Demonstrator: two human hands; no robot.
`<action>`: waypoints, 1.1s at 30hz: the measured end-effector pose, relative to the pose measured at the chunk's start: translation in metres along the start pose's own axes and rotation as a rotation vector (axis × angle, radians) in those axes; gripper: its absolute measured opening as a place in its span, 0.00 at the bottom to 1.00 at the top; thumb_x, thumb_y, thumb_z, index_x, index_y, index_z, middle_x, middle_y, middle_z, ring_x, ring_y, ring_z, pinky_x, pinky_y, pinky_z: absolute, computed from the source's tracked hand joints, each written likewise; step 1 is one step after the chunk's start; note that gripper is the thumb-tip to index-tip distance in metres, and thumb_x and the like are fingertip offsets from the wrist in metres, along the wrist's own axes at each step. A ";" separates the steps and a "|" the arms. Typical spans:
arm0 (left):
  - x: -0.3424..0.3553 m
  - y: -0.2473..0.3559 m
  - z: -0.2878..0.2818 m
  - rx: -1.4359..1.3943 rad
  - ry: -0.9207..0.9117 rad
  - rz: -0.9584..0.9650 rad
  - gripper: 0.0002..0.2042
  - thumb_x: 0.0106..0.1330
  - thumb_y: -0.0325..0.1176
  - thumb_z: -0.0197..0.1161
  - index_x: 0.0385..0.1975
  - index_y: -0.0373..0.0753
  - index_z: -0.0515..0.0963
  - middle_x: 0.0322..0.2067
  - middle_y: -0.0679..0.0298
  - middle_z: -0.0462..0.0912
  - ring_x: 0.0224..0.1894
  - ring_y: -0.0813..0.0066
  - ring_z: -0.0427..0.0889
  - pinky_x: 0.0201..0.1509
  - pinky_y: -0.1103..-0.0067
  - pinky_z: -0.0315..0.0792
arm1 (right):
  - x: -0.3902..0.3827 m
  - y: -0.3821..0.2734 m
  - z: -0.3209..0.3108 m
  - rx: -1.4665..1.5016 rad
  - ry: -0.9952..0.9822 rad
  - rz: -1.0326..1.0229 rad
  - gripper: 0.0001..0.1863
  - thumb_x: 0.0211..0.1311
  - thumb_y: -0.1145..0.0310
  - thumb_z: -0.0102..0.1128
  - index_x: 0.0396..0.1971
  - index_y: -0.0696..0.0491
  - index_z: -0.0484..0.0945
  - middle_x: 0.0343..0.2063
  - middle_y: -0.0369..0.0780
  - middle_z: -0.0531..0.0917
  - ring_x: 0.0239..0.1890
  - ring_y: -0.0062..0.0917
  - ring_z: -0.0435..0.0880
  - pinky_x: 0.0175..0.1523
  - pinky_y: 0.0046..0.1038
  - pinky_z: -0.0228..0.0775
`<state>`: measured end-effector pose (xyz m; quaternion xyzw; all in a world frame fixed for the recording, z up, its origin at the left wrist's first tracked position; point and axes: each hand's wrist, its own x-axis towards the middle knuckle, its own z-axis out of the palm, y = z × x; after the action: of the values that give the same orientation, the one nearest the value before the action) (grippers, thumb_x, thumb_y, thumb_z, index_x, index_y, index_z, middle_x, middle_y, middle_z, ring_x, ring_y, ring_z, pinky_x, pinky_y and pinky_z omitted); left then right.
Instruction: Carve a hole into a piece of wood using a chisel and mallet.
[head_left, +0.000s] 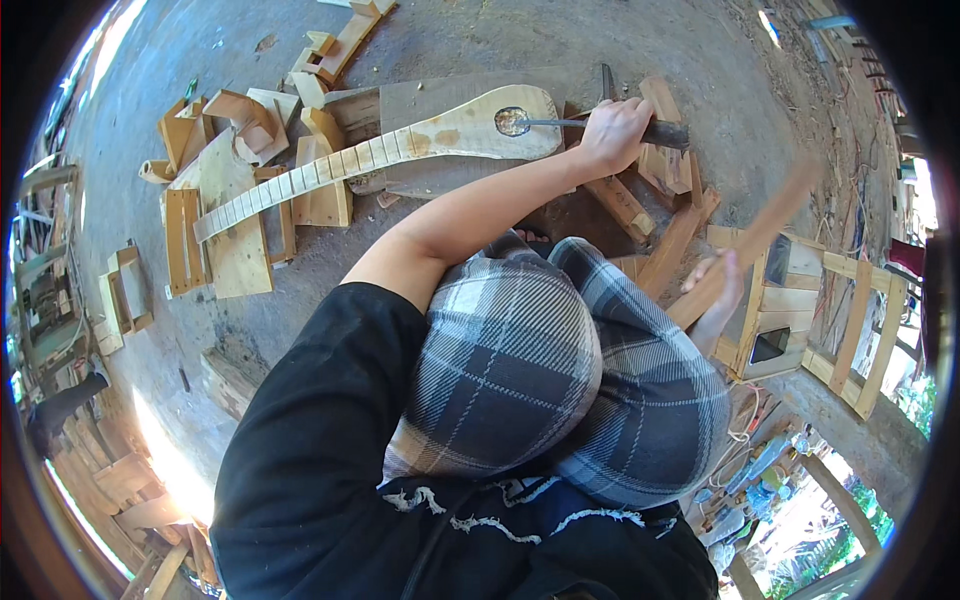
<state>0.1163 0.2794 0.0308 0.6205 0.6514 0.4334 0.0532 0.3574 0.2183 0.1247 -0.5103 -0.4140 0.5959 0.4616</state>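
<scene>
Chisel (548, 122) in a long-necked blank's (425, 140) round hole (509, 121)
A low blade and light taps should spare the rim. The pale, brown-stained wooden blank lies over a grey-brown board (425, 97), its hole rough inside; the left hand (613, 135) grips the chisel, the right hand (728, 295) a flat, blurred wooden bat (768, 222).

Legibility check, head view: no text, label, brand, number or sign could be read on any surface (the far edges were too small and bent to judge). Cross-lines on the neck of the long-necked wooden piece (400, 147) appeared as plain strokes; no characters were made out.
</scene>
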 end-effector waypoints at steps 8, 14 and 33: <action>-0.010 -0.013 -0.002 0.004 -0.065 0.013 0.15 0.48 0.29 0.65 0.37 0.43 0.74 0.33 0.62 0.80 0.39 0.60 0.80 0.43 0.67 0.71 | -0.002 0.042 0.000 -0.501 -0.179 0.090 0.14 0.61 0.62 0.60 0.39 0.56 0.71 0.16 0.36 0.73 0.14 0.20 0.73 0.17 0.21 0.66; -0.003 0.009 -0.011 0.047 -0.033 0.096 0.15 0.54 0.26 0.57 0.43 0.47 0.76 0.34 0.63 0.78 0.37 0.65 0.80 0.42 0.71 0.68 | -0.007 -0.005 0.000 -0.207 -0.006 0.118 0.16 0.61 0.63 0.60 0.42 0.57 0.70 0.17 0.35 0.72 0.13 0.17 0.71 0.17 0.19 0.65; -0.005 0.012 -0.011 0.004 0.009 0.049 0.17 0.52 0.25 0.58 0.44 0.48 0.78 0.35 0.63 0.78 0.39 0.65 0.80 0.44 0.68 0.67 | -0.016 -0.001 -0.001 -0.264 -0.033 0.093 0.15 0.64 0.62 0.58 0.43 0.56 0.70 0.17 0.35 0.71 0.14 0.16 0.69 0.17 0.18 0.64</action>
<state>0.1196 0.2682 0.0424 0.6344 0.6370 0.4363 0.0384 0.3593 0.2025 0.1288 -0.5753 -0.4723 0.5655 0.3553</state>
